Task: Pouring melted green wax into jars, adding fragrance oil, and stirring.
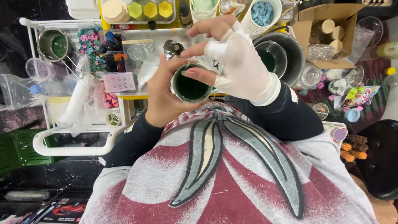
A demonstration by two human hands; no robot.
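Note:
My left hand (162, 97) is bare and wraps around a small round glass jar (190, 88) filled with dark green wax, held up close to my chest. My right hand (234, 58) wears a white glove with cut-off fingertips. Its thumb and fingers reach over the jar's rim, and a fingertip touches the rim on the right side. A thin wick seems to stand near the jar's top edge, too small to tell clearly.
A white wire cart (74, 141) at the left holds a metal pot (53, 45), coloured beads (89, 43) and moulds. A large steel pot (278, 56) with dark green liquid is behind my right hand. A cardboard box (331, 31) with wooden lids stands at the right.

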